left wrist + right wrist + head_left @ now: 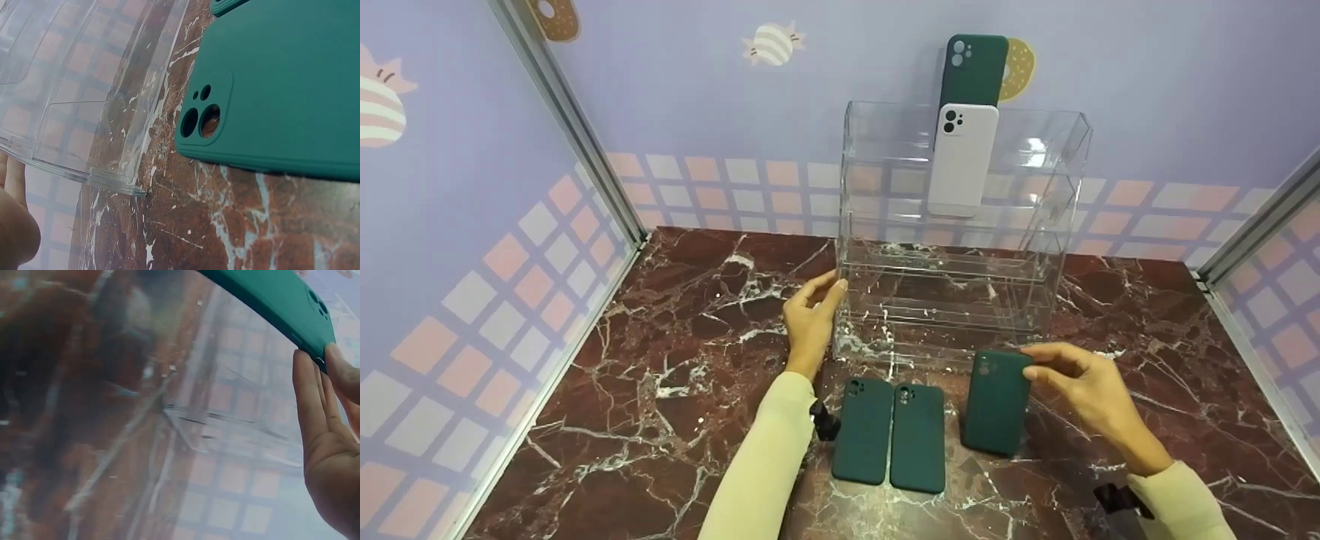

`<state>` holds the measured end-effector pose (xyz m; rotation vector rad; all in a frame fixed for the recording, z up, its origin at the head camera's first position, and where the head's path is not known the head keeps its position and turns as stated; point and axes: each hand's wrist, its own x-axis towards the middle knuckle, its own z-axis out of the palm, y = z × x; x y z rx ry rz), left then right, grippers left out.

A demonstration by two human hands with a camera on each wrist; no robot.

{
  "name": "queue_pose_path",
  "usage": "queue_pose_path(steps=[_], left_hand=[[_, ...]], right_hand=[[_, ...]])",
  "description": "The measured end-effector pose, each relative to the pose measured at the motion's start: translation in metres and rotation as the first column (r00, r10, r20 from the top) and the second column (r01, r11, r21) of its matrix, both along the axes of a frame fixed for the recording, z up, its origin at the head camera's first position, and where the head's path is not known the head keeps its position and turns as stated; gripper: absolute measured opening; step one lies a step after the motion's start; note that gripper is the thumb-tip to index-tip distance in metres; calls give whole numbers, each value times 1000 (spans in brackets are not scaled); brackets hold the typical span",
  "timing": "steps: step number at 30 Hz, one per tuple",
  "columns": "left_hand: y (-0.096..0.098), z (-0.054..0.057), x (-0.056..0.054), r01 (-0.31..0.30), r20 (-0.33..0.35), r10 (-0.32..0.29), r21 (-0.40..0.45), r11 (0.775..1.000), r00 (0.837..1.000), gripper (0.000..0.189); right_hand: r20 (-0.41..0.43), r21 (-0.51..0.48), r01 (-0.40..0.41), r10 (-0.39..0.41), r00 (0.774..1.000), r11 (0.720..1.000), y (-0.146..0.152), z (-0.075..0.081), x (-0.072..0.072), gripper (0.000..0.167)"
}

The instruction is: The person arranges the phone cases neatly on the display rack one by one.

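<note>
My right hand (1084, 386) pinches a dark green phone case (997, 405) by its upper right edge. The case is held upright above the table, camera cutouts at its top; in the right wrist view, the thumb and fingers grip its edge. My left hand (812, 319) touches the left side of a clear stepped display stand (844, 202), fingers and thumb slightly bent. Two more green phone cases, a left one (861, 435) and a right one (917, 442), lie side by side before the stand. In the left wrist view, a green case (275, 90) is close up.
On the stand's upper tiers a white phone case (964, 161) stands in front of a green phone case (976, 75). The stand rests on a dark red marbled table (660, 420). Patterned lilac panels (697, 90) with metal corner posts enclose the back and sides.
</note>
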<state>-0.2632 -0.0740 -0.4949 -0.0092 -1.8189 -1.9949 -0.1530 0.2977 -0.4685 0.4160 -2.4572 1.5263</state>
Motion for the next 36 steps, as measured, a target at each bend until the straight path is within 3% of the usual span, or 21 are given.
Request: queue_pose_path(steps=[14,36], left_hand=[[2,0,1,-7,-4,7,-9,1000,1000,25],[2,-1,-1,-23,0,23,3,1000,1000,25]], right_hand=[[-125,-128,20,-36,991,992,-14,50,-34,30],[-203,-151,75,-105,974,986,-27,124,-86,29]])
